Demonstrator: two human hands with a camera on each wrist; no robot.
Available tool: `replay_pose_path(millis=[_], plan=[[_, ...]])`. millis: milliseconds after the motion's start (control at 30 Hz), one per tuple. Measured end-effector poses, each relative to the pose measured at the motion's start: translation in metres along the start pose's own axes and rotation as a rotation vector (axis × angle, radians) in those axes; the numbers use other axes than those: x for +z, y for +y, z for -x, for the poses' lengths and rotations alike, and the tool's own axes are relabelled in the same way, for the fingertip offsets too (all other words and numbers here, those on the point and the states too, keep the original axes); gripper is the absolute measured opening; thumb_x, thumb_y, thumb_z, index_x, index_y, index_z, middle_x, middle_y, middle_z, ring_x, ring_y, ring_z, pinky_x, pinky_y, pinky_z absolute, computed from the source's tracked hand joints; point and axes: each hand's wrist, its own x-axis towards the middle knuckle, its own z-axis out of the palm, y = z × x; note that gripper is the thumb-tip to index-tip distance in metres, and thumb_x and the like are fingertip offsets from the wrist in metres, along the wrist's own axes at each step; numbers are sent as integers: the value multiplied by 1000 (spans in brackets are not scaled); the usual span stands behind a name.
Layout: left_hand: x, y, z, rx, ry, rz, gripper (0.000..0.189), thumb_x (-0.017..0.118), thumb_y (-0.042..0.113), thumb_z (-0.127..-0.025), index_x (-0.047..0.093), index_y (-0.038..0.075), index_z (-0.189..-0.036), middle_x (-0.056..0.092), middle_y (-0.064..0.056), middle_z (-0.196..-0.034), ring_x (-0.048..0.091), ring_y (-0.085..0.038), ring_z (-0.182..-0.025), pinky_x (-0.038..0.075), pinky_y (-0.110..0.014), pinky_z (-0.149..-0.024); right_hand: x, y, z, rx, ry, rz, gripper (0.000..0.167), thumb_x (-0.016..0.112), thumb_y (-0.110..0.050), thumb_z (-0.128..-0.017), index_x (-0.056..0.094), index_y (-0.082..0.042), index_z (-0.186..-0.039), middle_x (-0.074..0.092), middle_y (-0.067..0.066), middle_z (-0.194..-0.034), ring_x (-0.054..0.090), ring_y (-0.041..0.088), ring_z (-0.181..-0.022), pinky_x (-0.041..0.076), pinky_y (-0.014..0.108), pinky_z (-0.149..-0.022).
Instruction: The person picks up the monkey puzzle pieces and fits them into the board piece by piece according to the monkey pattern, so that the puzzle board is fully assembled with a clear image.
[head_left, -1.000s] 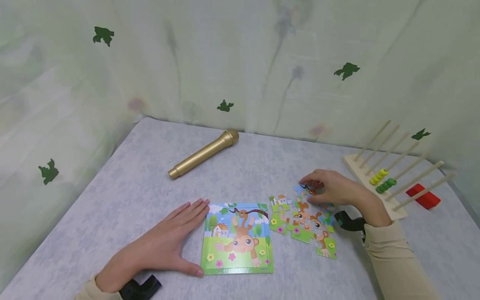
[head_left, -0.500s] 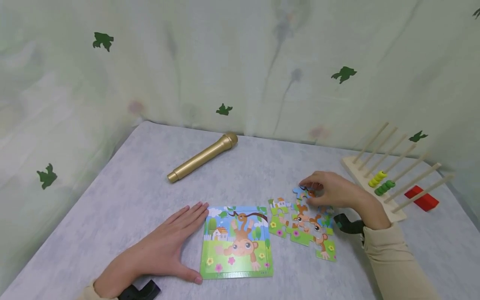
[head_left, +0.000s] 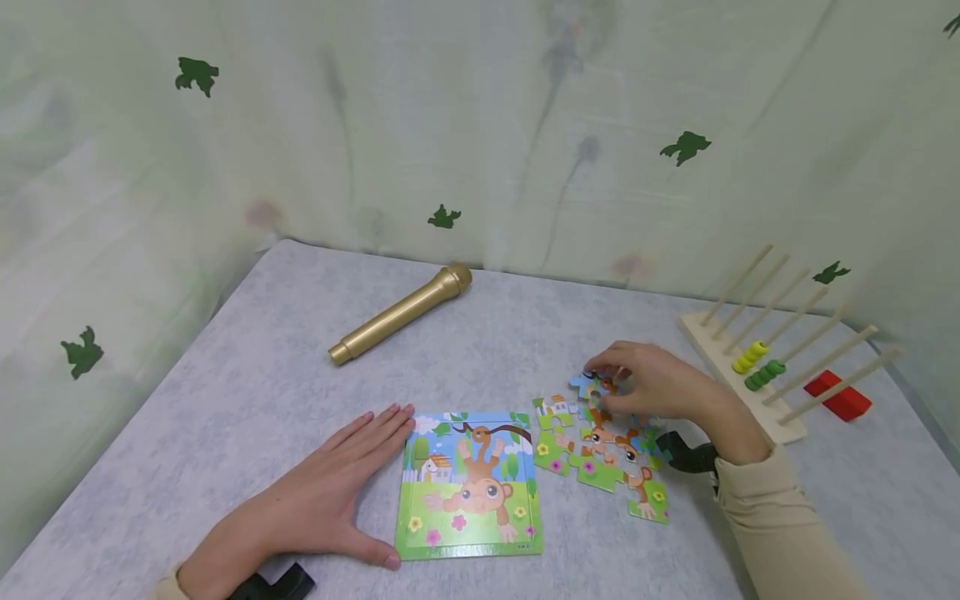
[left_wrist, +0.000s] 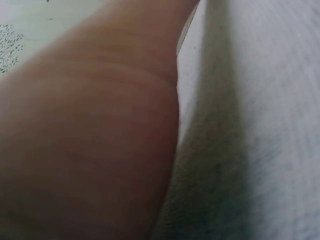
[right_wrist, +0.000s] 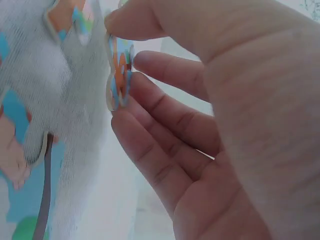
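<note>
Right hand pinches a puzzle piece beside the monkey board

The left hand [head_left: 337, 492] lies with fingers and thumb spread, its fingertips and thumb tip at the two corners of the left edge of the monkey board [head_left: 468, 487]; whether they press on it, I cannot tell. To the right of the board, the right hand [head_left: 656, 383] pinches a blue piece with brown on it [right_wrist: 119, 75] between thumb and fingers. Just right of the board lie the loose puzzle pieces [head_left: 600, 442], spread in a close group, the right hand at their far end. Beyond the board, slightly to its left, rests a gold microphone [head_left: 401, 315]. Well to the right of the board stands a wooden peg rack [head_left: 716, 358] with yellow beads [head_left: 751, 357] and green beads [head_left: 765, 375]; farther right still, a red block [head_left: 843, 400]. All sit on the grey desk [head_left: 262, 375].
</note>
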Motion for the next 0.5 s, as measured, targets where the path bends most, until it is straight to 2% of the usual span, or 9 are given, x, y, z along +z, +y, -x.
replay_pose_path(millis=[233, 333, 500], plan=[[0, 0, 0, 47, 41, -53, 132, 60, 93, -69, 26, 7, -164, 20, -6, -173, 21, -26, -159, -6, -19, -127, 2, -16, -3, -67, 42, 31, 35, 73, -17, -91, 73, -15, -126, 69, -6, -117, 62, 10, -93, 57, 31, -80], [0, 0, 0, 48, 45, -54, 132, 60, 93, -69, 27, 7, -163, 20, -6, -173, 22, -27, -158, -7, -19, -127, 3, -26, -5, -88, 51, 36, 36, 72, -17, -91, 72, -17, -128, 68, -8, -116, 58, 8, -90, 55, 30, -79], [-1, 1, 0, 43, 36, -43, 131, 61, 93, -70, 27, 8, -164, 20, -6, -173, 21, -27, -158, -8, -18, -126, 5, -38, -7, -143, 95, 54, 37, 73, -16, -91, 72, -17, -128, 68, -6, -118, 62, 9, -96, 57, 33, -81]])
